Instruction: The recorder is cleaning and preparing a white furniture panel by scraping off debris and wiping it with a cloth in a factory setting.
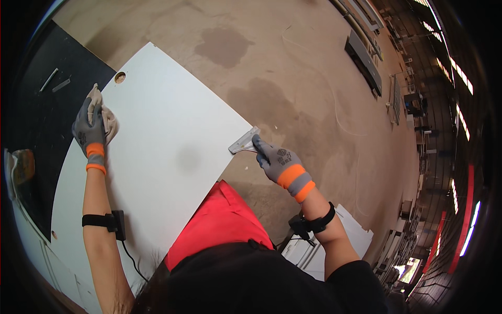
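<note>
A large white panel [157, 115] lies in front of me, with a round hole [120, 78] near its far left corner. My left hand [90, 125], in a grey glove with an orange cuff, is closed on a crumpled beige cloth [109, 124] at the panel's left edge. My right hand [280, 159], gloved alike, grips a scraper [243, 140] with a wide metal head. The scraper's head sits at the panel's right corner. Whether its blade touches the panel I cannot tell.
Under the panel's left side is a black surface [31, 99] carrying a thin light rod [49, 79] and a small flat strip [61, 85]. White boards [351, 235] lie low at my right. Farther off, a dark long panel [363, 62] rests on the stained brown floor [303, 57].
</note>
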`<act>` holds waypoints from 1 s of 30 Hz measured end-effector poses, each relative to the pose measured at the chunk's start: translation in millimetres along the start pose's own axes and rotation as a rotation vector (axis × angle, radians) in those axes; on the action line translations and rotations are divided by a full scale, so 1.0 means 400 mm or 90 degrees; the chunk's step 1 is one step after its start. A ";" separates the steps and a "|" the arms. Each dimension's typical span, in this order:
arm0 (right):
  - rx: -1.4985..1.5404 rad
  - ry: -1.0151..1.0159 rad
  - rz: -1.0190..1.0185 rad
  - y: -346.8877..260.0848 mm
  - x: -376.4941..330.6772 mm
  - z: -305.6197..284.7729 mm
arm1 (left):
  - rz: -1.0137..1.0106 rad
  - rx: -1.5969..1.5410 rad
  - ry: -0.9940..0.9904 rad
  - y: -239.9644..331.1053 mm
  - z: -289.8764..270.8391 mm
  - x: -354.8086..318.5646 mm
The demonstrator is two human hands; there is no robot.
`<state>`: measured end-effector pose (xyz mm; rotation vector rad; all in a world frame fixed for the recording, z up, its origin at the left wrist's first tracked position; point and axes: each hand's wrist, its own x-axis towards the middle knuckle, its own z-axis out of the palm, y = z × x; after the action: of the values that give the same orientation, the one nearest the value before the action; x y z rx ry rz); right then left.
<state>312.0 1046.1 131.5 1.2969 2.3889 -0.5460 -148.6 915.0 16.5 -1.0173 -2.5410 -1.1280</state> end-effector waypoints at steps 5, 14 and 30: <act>0.020 0.015 -0.040 0.029 0.001 0.009 | 0.000 0.007 -0.008 0.022 -0.006 -0.005; -0.053 -0.001 -0.152 -0.018 0.122 -0.045 | 0.014 0.163 0.018 0.024 -0.005 -0.003; -0.224 -0.141 -0.184 -0.332 0.512 -0.235 | -0.029 0.150 -0.010 0.065 -0.024 0.001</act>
<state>82.3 1171.0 133.2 0.7102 2.3603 -0.3067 -132.8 920.7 38.7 -0.9173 -2.6425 -0.8086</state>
